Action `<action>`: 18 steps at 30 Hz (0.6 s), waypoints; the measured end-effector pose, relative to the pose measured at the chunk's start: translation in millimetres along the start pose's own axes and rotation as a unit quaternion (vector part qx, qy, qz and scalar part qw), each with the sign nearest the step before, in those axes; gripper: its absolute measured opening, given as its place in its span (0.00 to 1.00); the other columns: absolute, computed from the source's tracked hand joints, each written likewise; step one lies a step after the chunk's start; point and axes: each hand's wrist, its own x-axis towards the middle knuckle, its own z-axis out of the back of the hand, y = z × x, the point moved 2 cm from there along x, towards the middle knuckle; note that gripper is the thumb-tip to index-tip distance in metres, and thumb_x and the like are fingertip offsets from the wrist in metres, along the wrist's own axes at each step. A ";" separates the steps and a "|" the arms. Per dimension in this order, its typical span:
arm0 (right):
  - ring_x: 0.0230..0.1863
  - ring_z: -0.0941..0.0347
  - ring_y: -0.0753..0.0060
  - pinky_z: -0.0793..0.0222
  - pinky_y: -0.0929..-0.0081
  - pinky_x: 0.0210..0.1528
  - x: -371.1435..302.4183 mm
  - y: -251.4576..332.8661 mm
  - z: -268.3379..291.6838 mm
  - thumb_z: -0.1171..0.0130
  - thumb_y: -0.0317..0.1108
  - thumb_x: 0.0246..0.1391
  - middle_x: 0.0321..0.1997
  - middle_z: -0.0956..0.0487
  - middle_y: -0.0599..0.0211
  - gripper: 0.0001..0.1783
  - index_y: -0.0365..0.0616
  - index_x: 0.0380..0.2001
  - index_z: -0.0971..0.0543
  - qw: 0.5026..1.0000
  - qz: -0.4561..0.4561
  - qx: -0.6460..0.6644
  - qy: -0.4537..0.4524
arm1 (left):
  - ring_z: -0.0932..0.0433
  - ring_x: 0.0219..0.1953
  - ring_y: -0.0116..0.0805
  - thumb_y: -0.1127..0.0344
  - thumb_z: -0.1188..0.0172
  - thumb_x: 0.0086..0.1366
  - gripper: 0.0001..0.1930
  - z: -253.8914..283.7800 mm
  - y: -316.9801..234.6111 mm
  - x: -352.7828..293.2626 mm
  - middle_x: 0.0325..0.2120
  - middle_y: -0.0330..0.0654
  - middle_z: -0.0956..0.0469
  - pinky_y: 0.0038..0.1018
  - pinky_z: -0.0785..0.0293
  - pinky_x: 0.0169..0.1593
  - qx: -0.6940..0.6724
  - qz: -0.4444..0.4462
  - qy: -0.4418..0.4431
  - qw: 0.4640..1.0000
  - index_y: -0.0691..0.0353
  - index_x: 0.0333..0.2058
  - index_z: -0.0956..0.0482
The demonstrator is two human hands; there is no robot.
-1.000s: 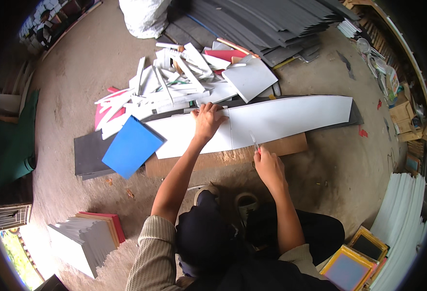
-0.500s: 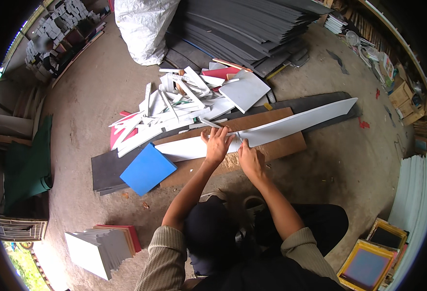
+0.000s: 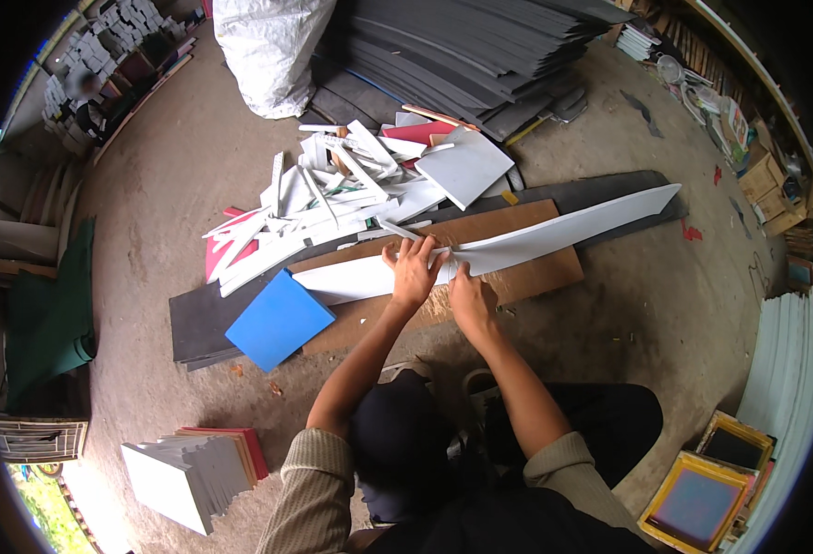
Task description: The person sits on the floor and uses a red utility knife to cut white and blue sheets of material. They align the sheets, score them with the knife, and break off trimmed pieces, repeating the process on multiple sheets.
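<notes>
**A:** ok so what's the person actually got hold of here? Looks like a mess of offcuts to me.

**B:** It's the long white sheet (image 3: 517,247), a thin strip lying left to right across the brown board (image 3: 526,282) on the floor. Both hands are on it, around its middle. The left hand (image 3: 413,270) is pressed down flat with fingers spread on the left half, so that grip is wide, palm on the sheet rather than closed around it. The right hand (image 3: 468,294) is just beside it, touching the sheet's near edge. Can't tell if that grip is pinching the edge or only resting there.

**A:** And the sheet looks twisted?

**B:** Yeah, right of the hands it lifts and tapers to a point at the far right, over a dark grey sheet (image 3: 609,194). Left of the hands it lies flat.

**A:** What's around it?

**B:** A blue square sheet (image 3: 279,319) to the left, near the white one's left end, lying on another dark panel. Beyond the hands, a pile of white scraps (image 3: 332,198) with some red bits in it. Farther off, a white sack (image 3: 272,51) and a big stack of grey sheets (image 3: 480,46). Near left, a stack of white boards (image 3: 185,471); near right, yellow-framed screens (image 3: 697,503).
</notes>
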 end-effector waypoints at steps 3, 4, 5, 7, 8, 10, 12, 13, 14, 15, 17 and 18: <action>0.25 0.25 0.51 0.29 0.59 0.27 5.8 0.4 -6.0 0.54 0.33 0.49 0.21 0.24 0.50 0.09 0.38 0.31 0.32 1.000 -0.001 0.013 0.009 | 0.34 0.41 0.34 0.53 0.48 0.57 0.15 -0.4 2.4 -1.3 0.31 0.34 0.29 0.51 0.55 0.49 -0.023 -0.016 0.012 1.000 0.56 0.36 0.30; 0.26 0.25 0.51 0.29 0.58 0.27 7.5 0.1 -8.0 0.54 0.33 0.49 0.22 0.24 0.49 0.09 0.37 0.30 0.32 1.000 0.004 0.015 0.008 | 0.34 0.41 0.34 0.53 0.47 0.56 0.14 -1.3 2.1 -1.6 0.31 0.34 0.29 0.51 0.55 0.49 -0.020 -0.016 0.013 1.000 0.56 0.35 0.30; 0.26 0.25 0.50 0.29 0.58 0.27 10.1 -0.8 -9.7 0.54 0.33 0.49 0.22 0.24 0.49 0.09 0.37 0.30 0.32 1.000 0.001 0.022 0.017 | 0.34 0.40 0.34 0.53 0.47 0.56 0.14 -1.6 2.0 -1.2 0.31 0.34 0.29 0.51 0.54 0.49 -0.017 -0.016 0.014 1.000 0.57 0.35 0.30; 0.27 0.25 0.49 0.29 0.58 0.27 15.2 -2.4 -13.0 0.54 0.32 0.49 0.23 0.24 0.48 0.09 0.36 0.30 0.32 0.999 -0.004 0.037 0.036 | 0.34 0.40 0.35 0.54 0.47 0.56 0.14 -1.2 3.5 -0.3 0.31 0.34 0.29 0.51 0.53 0.48 -0.013 -0.017 0.021 1.000 0.57 0.34 0.30; 0.27 0.25 0.49 0.29 0.58 0.28 15.8 -3.2 -15.4 0.54 0.32 0.49 0.23 0.24 0.48 0.09 0.36 0.30 0.32 0.998 -0.009 0.039 0.039 | 0.34 0.40 0.35 0.55 0.46 0.56 0.13 -1.1 4.4 -1.6 0.31 0.34 0.29 0.51 0.53 0.48 -0.014 -0.015 0.029 0.999 0.56 0.34 0.30; 0.27 0.25 0.48 0.29 0.58 0.29 17.0 -4.1 -20.7 0.55 0.32 0.48 0.24 0.24 0.47 0.10 0.36 0.30 0.32 0.998 -0.020 0.044 0.046 | 0.34 0.41 0.36 0.55 0.45 0.55 0.13 -1.4 6.3 -2.4 0.31 0.35 0.28 0.51 0.53 0.48 -0.018 -0.013 0.041 0.999 0.57 0.34 0.30; 0.28 0.25 0.48 0.29 0.57 0.30 22.3 -8.4 -29.1 0.55 0.32 0.48 0.24 0.24 0.46 0.10 0.35 0.31 0.32 0.997 -0.011 0.044 0.058 | 0.33 0.41 0.38 0.57 0.43 0.54 0.14 -1.4 7.5 -0.8 0.31 0.38 0.26 0.53 0.53 0.48 -0.026 -0.014 0.047 0.998 0.57 0.36 0.29; 0.28 0.25 0.47 0.29 0.57 0.30 23.4 -10.7 -33.3 0.55 0.32 0.48 0.24 0.24 0.45 0.10 0.35 0.31 0.32 0.997 -0.007 0.044 0.065 | 0.33 0.41 0.38 0.57 0.43 0.54 0.14 -1.2 7.2 -3.0 0.31 0.38 0.26 0.52 0.53 0.48 -0.024 -0.012 0.050 0.998 0.57 0.36 0.29; 0.28 0.25 0.47 0.29 0.57 0.31 25.2 -12.4 -36.1 0.56 0.31 0.49 0.24 0.24 0.45 0.10 0.35 0.31 0.32 0.996 -0.016 0.046 0.070 | 0.33 0.41 0.38 0.57 0.43 0.53 0.14 -1.0 6.3 -2.9 0.30 0.38 0.26 0.51 0.52 0.48 -0.022 -0.011 0.049 0.998 0.56 0.36 0.29; 0.29 0.26 0.46 0.29 0.56 0.31 26.8 -14.2 -39.1 0.56 0.31 0.49 0.24 0.24 0.44 0.10 0.35 0.31 0.32 0.996 -0.026 0.048 0.074 | 0.33 0.41 0.38 0.58 0.43 0.53 0.13 -1.1 5.6 -2.3 0.30 0.37 0.26 0.50 0.51 0.47 -0.020 -0.010 0.049 0.999 0.55 0.36 0.29; 0.29 0.26 0.45 0.30 0.55 0.31 29.3 -15.4 -43.6 0.56 0.31 0.49 0.24 0.25 0.43 0.11 0.34 0.32 0.32 0.995 -0.030 0.052 0.079 | 0.33 0.40 0.37 0.58 0.43 0.53 0.13 -1.2 6.2 -0.4 0.30 0.36 0.26 0.48 0.50 0.46 -0.021 -0.004 0.049 0.999 0.54 0.36 0.28; 0.29 0.26 0.45 0.30 0.55 0.32 31.7 -14.7 -45.1 0.56 0.31 0.49 0.24 0.25 0.43 0.11 0.34 0.32 0.32 0.995 -0.024 0.054 0.080 | 0.33 0.40 0.37 0.58 0.43 0.53 0.12 -1.4 7.5 0.4 0.29 0.36 0.26 0.47 0.50 0.45 -0.020 0.000 0.049 0.999 0.53 0.36 0.28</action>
